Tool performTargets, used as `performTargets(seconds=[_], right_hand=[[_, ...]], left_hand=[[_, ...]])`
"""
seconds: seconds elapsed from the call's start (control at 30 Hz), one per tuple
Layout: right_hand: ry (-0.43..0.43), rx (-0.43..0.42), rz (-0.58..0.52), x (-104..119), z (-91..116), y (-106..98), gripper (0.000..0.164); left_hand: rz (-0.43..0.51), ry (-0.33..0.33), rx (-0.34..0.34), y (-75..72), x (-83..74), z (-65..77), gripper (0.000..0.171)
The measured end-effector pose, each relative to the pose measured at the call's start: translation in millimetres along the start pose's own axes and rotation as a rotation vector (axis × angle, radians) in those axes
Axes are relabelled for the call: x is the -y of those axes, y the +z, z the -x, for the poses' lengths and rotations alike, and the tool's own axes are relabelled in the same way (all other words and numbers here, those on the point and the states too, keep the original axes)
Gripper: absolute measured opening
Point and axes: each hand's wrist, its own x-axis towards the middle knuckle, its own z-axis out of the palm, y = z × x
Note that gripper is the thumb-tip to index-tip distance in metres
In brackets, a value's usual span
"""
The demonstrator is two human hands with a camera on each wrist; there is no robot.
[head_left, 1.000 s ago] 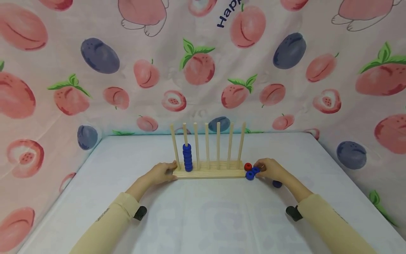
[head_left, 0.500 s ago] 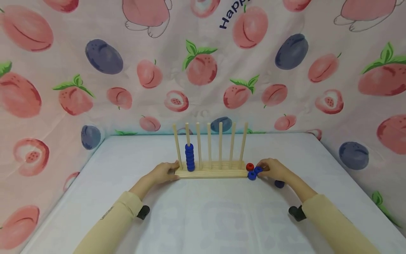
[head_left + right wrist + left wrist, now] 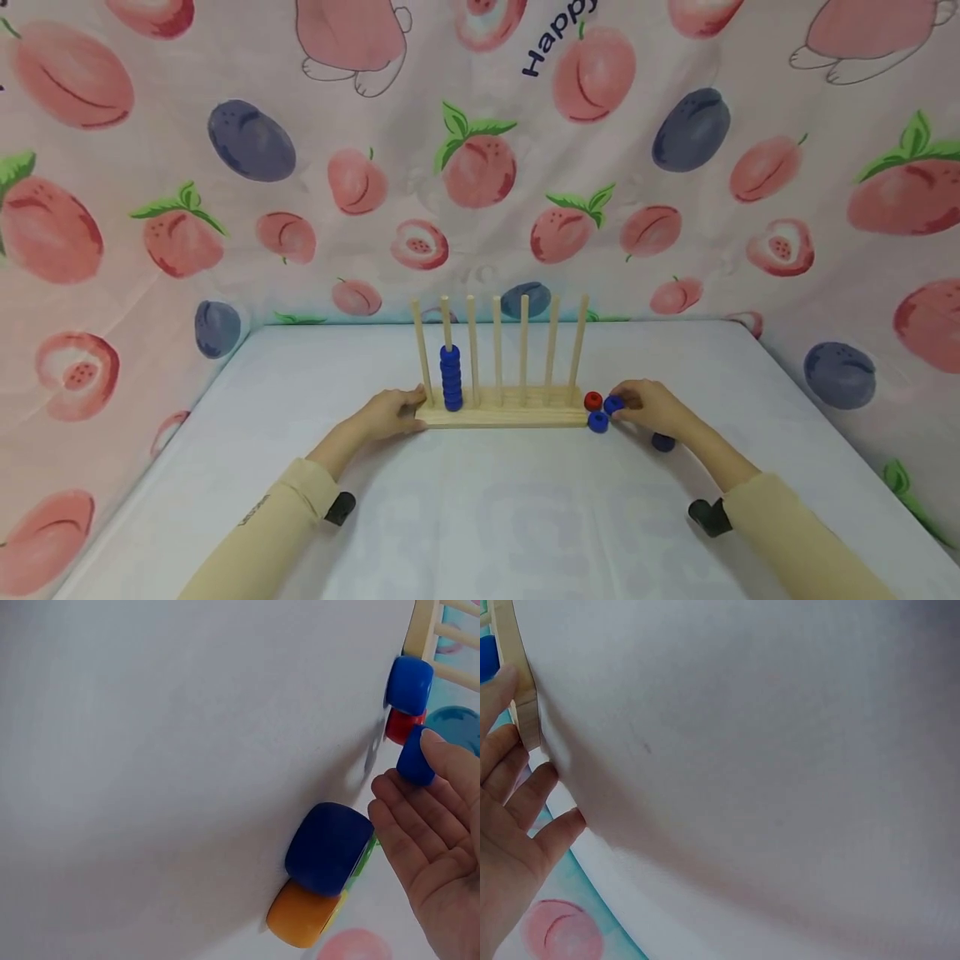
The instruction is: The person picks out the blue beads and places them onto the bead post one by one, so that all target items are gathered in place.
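Note:
A wooden peg stand [image 3: 501, 417] with a row of upright pegs sits mid-table. Blue beads [image 3: 452, 379] are stacked on its second peg from the left. My left hand [image 3: 386, 414] grips the stand's left end; in the left wrist view the thumb lies against the wooden base [image 3: 517, 675], with the other fingers spread at its end. Beside the right end, my right hand [image 3: 651, 407] pinches a blue bead [image 3: 613, 405] between thumb and fingers. A red bead [image 3: 593, 401] and another blue bead [image 3: 597, 422] lie close by it, against the base.
Nearer to me, a dark blue bead [image 3: 663, 442] lies under the right wrist. The right wrist view shows an orange bead [image 3: 304, 913] touching it, and something green behind. A fruit-printed cloth [image 3: 480, 208] hangs behind the white table [image 3: 480, 517].
The whole head view has shifted slightly. Both hands keep almost the same places; the pinched blue bead sits a little farther from the blue bead in front of it.

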Motion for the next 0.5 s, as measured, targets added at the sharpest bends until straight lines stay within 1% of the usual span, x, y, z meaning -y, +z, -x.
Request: performTargets(seconds=[0.13, 0.3, 0.5], right_hand=[[-0.001, -0.018, -0.006, 2.4, 1.3, -0.2, 0.031], [-0.022, -0.035, 0.0, 6.6, 0.3, 0.3, 0.031], [-0.065, -0.07, -0.01, 10.2, -0.2, 2.3, 0.03]], left_hand=[[-0.008, 0.007, -0.004, 0.8, -0.3, 0.9, 0.059], [-0.025, 0.014, -0.006, 0.2, 0.6, 1.0, 0.059], [-0.001, 0.014, -0.005, -0.8, 1.0, 1.2, 0.058]])
